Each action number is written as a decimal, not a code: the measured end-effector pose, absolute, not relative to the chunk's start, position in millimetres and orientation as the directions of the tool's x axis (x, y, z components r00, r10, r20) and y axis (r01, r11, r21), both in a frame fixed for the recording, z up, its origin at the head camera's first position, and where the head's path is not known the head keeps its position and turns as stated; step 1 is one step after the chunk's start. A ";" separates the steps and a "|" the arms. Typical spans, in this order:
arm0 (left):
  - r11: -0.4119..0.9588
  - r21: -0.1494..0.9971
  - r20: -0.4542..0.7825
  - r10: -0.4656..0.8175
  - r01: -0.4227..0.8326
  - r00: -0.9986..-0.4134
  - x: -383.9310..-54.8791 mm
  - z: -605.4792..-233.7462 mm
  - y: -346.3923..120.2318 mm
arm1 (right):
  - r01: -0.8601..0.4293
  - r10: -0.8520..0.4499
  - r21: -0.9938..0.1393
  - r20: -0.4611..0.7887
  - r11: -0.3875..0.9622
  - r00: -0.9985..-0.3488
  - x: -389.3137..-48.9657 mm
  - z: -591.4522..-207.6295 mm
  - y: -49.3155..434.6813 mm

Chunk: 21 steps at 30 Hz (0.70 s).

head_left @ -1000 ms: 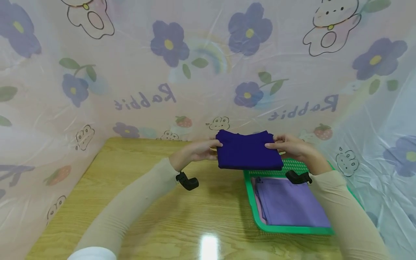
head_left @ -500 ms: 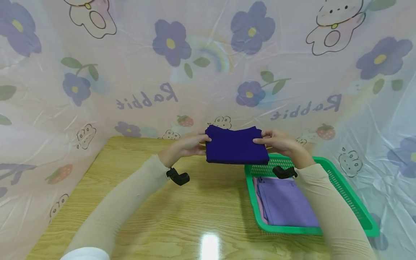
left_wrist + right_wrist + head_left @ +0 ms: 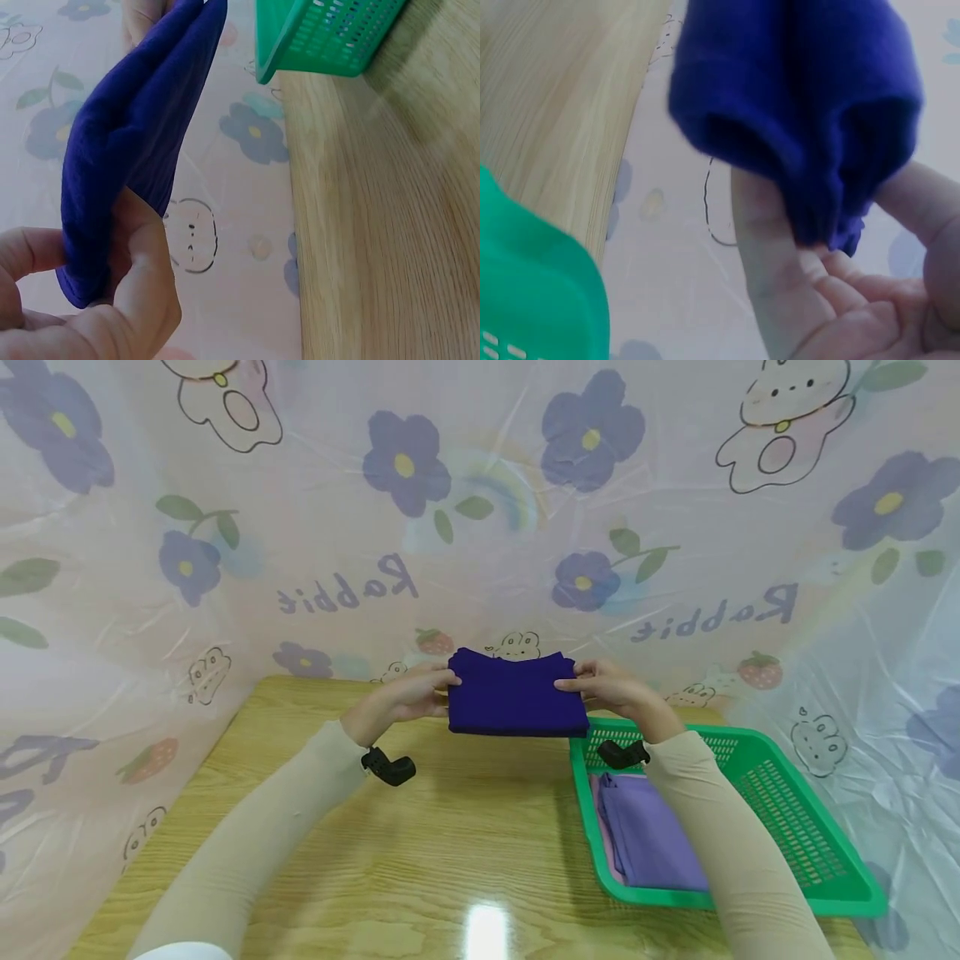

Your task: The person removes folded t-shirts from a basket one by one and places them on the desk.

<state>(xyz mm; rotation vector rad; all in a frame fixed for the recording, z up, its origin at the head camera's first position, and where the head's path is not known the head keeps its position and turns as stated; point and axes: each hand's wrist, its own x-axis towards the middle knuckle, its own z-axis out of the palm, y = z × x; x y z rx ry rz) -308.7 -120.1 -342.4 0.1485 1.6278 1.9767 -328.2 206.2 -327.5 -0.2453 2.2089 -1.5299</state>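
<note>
A folded dark blue-purple garment (image 3: pixel 517 697) is held up above the far part of the table, spread between both hands. My left hand (image 3: pixel 411 693) pinches its left edge, thumb on the near face and fingers behind. The right hand (image 3: pixel 611 687) pinches the opposite edge the same way. In the left wrist view the cloth (image 3: pixel 139 127) shows thick layered folds between thumb and fingers. In the right wrist view the garment's folded end (image 3: pixel 795 97) forms two rounded loops, with the thumb on one side and fingers on the other.
A green plastic basket (image 3: pixel 843 860) stands on the right of the wooden table (image 3: pixel 450 827), partly under the right forearm. Inside its left half lies folded lilac cloth (image 3: pixel 648 839) beside a pink one (image 3: pixel 606 835). A patterned curtain (image 3: pixel 480 568) hangs behind the table.
Both hands have carried the folded garment to the left, from over the basket's far left corner to over the table. More of the basket's right side now shows.
</note>
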 end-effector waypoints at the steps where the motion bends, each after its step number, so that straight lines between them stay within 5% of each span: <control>1: -0.100 0.931 -0.263 0.483 -0.351 -0.835 -309.3 -342.5 -122.2 | 0.093 -0.387 -0.924 -0.245 0.371 -0.889 -329.0 -327.6 203.7; 21: -0.036 0.945 -0.279 0.432 -0.326 -0.858 -313.3 -346.0 -162.0 | 0.106 -0.327 -0.900 -0.261 0.422 -0.908 -338.9 -332.9 153.4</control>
